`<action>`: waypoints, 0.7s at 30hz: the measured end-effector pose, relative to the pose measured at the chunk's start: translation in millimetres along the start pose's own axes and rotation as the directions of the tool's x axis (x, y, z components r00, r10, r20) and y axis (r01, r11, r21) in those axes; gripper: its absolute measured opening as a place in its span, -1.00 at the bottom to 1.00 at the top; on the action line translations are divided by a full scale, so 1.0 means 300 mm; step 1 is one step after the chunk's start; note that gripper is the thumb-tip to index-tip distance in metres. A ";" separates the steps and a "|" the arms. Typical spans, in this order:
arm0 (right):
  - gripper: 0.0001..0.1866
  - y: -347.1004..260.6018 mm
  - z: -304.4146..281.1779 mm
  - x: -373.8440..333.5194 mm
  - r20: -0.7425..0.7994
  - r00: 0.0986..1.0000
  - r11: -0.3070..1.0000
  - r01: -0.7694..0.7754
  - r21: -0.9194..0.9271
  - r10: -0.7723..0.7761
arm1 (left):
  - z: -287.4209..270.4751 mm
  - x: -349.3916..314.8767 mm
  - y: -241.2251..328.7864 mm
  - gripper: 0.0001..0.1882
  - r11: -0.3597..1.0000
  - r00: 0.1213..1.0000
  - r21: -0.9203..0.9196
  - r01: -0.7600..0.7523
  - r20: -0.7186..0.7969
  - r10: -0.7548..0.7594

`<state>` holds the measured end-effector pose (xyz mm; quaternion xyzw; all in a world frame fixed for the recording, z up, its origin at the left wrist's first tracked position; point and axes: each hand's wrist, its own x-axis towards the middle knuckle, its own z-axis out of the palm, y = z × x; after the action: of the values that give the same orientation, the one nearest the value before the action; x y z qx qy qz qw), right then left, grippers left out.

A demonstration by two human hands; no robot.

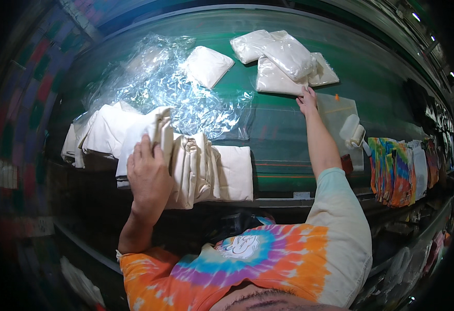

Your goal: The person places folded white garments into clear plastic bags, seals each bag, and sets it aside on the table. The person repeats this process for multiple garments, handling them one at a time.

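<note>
My left hand (149,168) is closed on a folded cream cloth (157,124) standing on edge in a row of similar folded cloths (190,166) along the table's near edge. Its thumb is hidden. Across the table, my right hand (307,101) reaches out with its fingers at the near corner of a clear-bagged cream cloth package (276,78). That package lies against and partly under other bagged packages (289,52) in a loose pile. To their left, a squarish cream package (209,66) lies by itself beside crumpled clear plastic bags (185,111).
The green table (281,140) spans the view. At its right lie a pale sheet (335,114), a white tape-like roll (355,136) and a small dark red item (346,163). Tie-dyed cloths (392,171) hang over the near right edge. Lit shelving stands far right.
</note>
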<state>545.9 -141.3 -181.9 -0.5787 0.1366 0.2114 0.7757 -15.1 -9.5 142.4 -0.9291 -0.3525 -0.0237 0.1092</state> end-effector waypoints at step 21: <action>-0.81 -0.245 -0.062 -0.849 0.972 0.148 0.982 -0.009 0.187 -0.183 | 0.304 -0.025 0.445 -0.51 0.228 0.993 -0.971 -0.074 -0.092 -0.073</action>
<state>359.9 -220.0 -9.5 -0.2494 -0.4192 0.4808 0.7286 64.3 -91.7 27.6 -0.7926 -0.2540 -0.2921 -0.4710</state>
